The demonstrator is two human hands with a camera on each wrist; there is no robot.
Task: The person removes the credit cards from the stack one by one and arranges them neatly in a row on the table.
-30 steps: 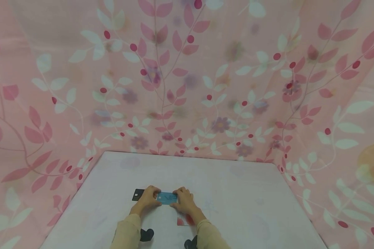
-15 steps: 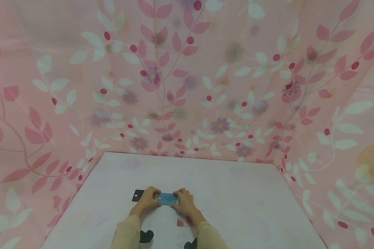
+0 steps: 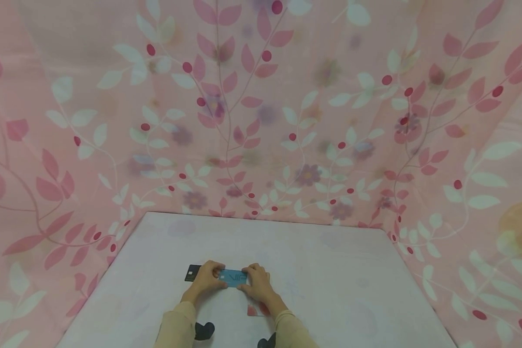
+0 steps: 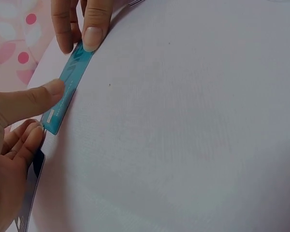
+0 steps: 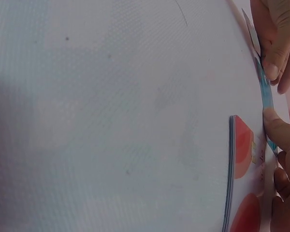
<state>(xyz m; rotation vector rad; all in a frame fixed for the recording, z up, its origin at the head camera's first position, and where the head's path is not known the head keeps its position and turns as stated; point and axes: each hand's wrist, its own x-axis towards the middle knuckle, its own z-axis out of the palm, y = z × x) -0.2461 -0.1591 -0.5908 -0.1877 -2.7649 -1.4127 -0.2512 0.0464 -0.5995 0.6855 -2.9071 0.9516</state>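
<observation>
A blue bank card [image 3: 232, 278] with a small chip lies between my two hands at the middle of the white table. My left hand [image 3: 206, 279] grips its left end, thumb on the near side and fingers at the far corner. At the right end, my right hand [image 3: 257, 281] holds it the same way. The left wrist view shows the left thumb pressing on the blue card's printed face [image 4: 72, 89]. A black bank card [image 3: 192, 272] lies just left of my left hand, partly covered by it. Below my right hand sits a stack of red-and-white cards [image 5: 244, 179], partly hidden by the wrist.
The white table [image 3: 339, 275] extends around the hands, its far edge meeting a pink floral curtain [image 3: 261, 121]. Curtain also rises on both sides. Dark rounded pieces [image 3: 205, 331] show beside the sleeves near the front.
</observation>
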